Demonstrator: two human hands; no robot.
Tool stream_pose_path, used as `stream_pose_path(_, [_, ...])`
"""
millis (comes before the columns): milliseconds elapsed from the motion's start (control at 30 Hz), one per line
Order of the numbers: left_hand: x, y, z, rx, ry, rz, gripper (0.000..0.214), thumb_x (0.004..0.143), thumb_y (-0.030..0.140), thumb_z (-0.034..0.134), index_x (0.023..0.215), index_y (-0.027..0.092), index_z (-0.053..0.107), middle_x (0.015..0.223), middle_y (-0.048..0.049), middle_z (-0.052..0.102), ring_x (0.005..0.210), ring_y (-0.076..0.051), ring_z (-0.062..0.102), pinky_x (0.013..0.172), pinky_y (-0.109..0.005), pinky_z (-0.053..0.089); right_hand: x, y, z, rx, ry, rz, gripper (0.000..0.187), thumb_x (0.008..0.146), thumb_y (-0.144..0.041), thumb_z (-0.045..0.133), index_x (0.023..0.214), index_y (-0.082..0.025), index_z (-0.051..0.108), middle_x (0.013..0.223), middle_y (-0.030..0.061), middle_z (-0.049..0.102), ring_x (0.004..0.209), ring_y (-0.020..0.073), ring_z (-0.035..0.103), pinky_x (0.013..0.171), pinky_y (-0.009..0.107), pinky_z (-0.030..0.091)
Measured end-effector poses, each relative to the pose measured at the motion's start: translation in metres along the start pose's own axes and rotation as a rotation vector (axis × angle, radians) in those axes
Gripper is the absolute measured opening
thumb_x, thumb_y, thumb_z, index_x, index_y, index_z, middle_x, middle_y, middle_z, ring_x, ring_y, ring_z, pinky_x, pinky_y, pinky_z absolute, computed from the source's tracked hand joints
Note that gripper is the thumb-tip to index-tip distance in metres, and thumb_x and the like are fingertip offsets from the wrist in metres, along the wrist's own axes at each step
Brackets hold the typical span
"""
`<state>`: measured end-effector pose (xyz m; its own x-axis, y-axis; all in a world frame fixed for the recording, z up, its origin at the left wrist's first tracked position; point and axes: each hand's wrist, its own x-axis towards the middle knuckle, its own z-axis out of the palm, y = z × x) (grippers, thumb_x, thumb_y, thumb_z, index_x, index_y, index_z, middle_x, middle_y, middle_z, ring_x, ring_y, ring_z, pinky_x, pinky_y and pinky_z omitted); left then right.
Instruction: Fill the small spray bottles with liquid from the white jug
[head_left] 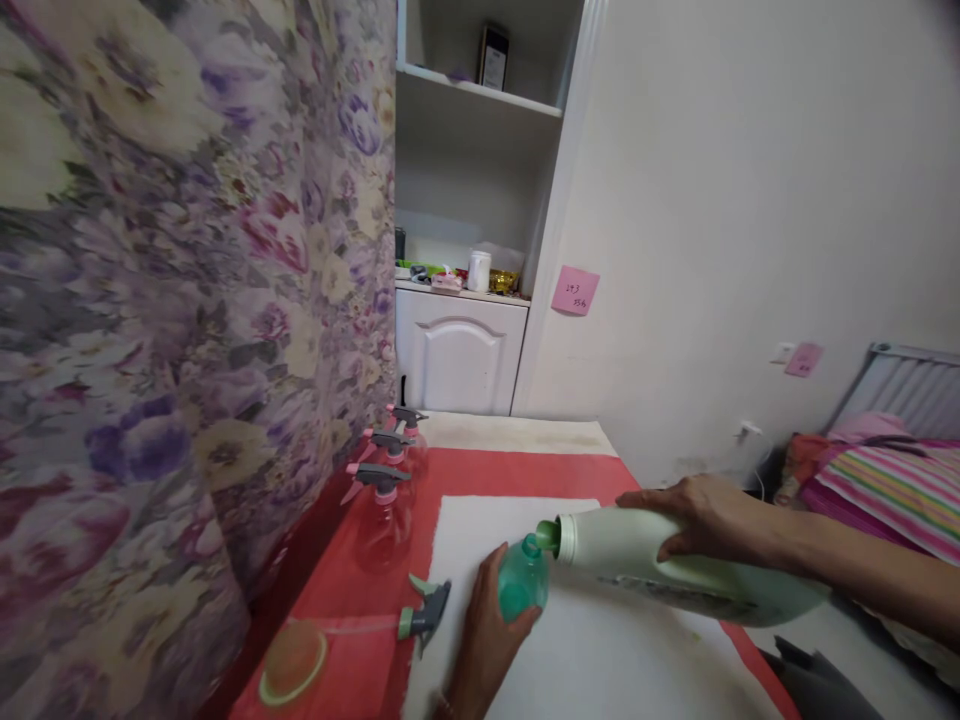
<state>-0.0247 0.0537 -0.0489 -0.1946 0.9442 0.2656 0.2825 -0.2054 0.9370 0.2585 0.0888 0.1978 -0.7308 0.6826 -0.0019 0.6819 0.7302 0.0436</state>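
My left hand [487, 630] is wrapped around a small translucent green spray bottle [523, 580] that has no spray head on it. With my right hand [697, 515] I grip a large pale green jug [637, 550] from above, tipped nearly level so its mouth points left. A green spout or stream of liquid [548, 535] bridges the jug's mouth and the small bottle's neck; I cannot tell which. A grey and green spray head [427, 612] with a clear tube lies left of my left hand. Beyond it, a round cap with a pale green rim [292, 662] rests on the red cloth.
Several clear spray bottles with grey and pink heads [382, 485] stand along the table's left side. A white sheet [585, 660] covers part of the red cloth [352, 610]. A floral curtain [187, 300] hangs at left; a white cabinet [461, 345] stands behind.
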Motion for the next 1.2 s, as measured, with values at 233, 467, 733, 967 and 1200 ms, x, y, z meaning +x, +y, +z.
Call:
stream_pose_path(233, [0.0,-0.012,0.006,0.006,0.035,0.039,0.077,0.059,0.017,0.067,0.133,0.022,0.047,0.138,-0.011,0.054,0.132,-0.031,0.046,0.115,-0.046,0.033,0.001,0.001,-0.001,-0.026,0.016,-0.02,0.058,0.08,-0.034,0.07,0.136,-0.033,0.054,0.089,0.0033,0.079,0.072,0.0245,0.073,0.059,0.029,0.047])
stream_pose_path(467, [0.001,-0.009,0.005,-0.008,0.036,0.041,0.076,0.059,0.016,0.068,0.132,0.019,0.048,0.137,-0.0124,0.055,0.131,-0.033,0.047,0.114,-0.049,0.033,0.003,0.0,-0.005,-0.026,-0.025,-0.015,0.061,0.08,-0.034,0.071,0.138,-0.036,0.05,0.095,0.0032,0.079,0.078,0.0267,0.073,0.064,0.032,0.049])
stream_pose_path(733, [-0.001,0.003,0.0,-0.052,0.034,0.021,0.074,0.059,0.015,0.07,0.13,0.021,0.051,0.135,-0.0105,0.057,0.13,-0.033,0.048,0.114,-0.049,0.034,0.004,0.0,-0.007,-0.048,-0.04,-0.02,0.062,0.08,-0.035,0.072,0.138,-0.033,0.05,0.092,0.0053,0.079,0.076,0.0264,0.073,0.063,0.031,0.049])
stream_pose_path(967, [-0.002,0.007,0.0,-0.068,0.036,0.0,0.074,0.058,0.015,0.071,0.129,0.025,0.052,0.135,-0.0071,0.057,0.131,-0.032,0.047,0.116,-0.047,0.033,0.005,-0.002,-0.01,-0.034,-0.03,-0.056,0.061,0.08,-0.034,0.071,0.138,-0.03,0.051,0.096,0.0061,0.079,0.078,0.026,0.073,0.064,0.031,0.049])
stream_pose_path(1200, [-0.003,0.009,-0.001,-0.029,0.005,-0.004,0.074,0.062,0.019,0.067,0.133,0.022,0.048,0.139,-0.0103,0.054,0.134,-0.031,0.044,0.117,-0.046,0.03,0.003,-0.001,-0.011,-0.031,-0.002,-0.073,0.059,0.081,-0.032,0.07,0.137,-0.031,0.052,0.09,0.0039,0.079,0.073,0.0241,0.072,0.061,0.03,0.048])
